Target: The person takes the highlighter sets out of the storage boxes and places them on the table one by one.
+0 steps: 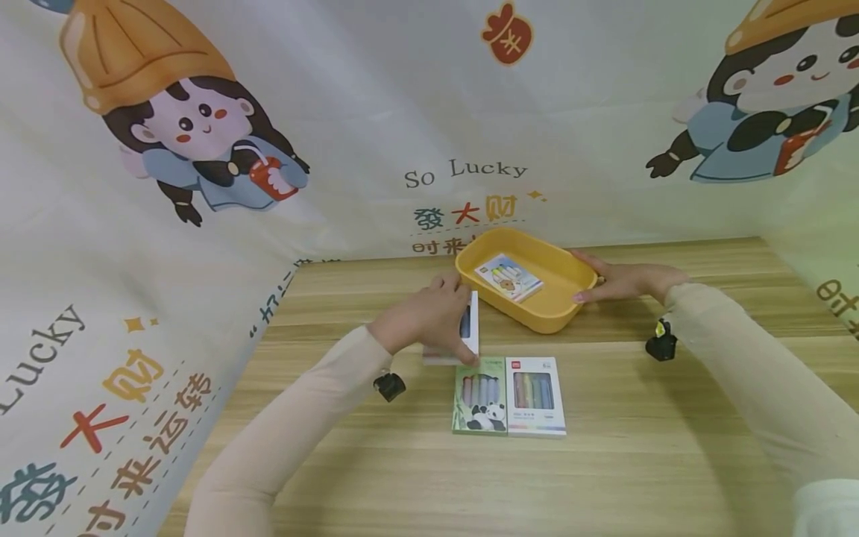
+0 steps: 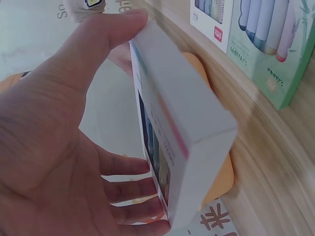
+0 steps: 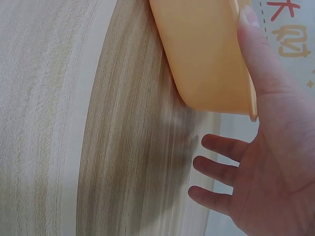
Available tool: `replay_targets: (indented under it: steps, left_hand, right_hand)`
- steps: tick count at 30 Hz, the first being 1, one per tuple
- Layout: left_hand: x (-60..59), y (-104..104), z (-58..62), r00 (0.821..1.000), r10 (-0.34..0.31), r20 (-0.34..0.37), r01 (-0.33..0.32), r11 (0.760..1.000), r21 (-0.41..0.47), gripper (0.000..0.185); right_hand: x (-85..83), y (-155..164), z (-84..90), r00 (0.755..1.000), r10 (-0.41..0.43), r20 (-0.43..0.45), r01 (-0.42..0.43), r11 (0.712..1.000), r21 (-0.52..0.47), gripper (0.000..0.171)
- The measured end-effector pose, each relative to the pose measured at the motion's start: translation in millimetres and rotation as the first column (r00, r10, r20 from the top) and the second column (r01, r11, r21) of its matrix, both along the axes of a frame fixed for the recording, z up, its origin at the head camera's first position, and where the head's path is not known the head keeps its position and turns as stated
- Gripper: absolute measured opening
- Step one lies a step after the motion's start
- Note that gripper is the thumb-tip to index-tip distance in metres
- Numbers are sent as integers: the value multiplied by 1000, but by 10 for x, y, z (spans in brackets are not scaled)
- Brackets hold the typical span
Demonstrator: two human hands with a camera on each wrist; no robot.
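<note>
My left hand (image 1: 424, 319) holds a white marker box (image 2: 192, 93) by its edges, thumb on one side and fingertips on the other. The box stands tilted in the left wrist view, dark pens showing through its window. Beside it sits a yellow plastic bin (image 1: 553, 322), with a small picture-covered marker box (image 1: 508, 277) lying inside. At the bin's right end, my right hand (image 1: 620, 280) grips the rim, its thumb on the edge. Three of its fingers (image 3: 216, 174) extend free below the bin in the right wrist view.
Two marker boxes lie side by side nearer me: a green one with a panda (image 1: 479, 395) and a white one (image 1: 535, 395). They rest on a wood-grain table (image 1: 376, 477). A printed cloth (image 1: 376, 97) rises behind the bin and at both sides.
</note>
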State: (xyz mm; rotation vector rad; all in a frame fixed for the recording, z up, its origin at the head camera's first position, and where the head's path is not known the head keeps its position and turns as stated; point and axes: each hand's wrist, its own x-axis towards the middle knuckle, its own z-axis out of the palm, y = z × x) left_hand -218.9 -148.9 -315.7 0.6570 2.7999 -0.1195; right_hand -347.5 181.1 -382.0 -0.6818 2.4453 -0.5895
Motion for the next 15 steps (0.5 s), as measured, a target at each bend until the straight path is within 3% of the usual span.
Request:
replay_targets:
  steps: [15]
  left_hand:
    - [91, -82, -53, 1000, 0, 10, 0, 1000, -2, 129]
  right_hand:
    - [9, 4, 4, 1000, -10, -8, 10, 1000, 16, 107]
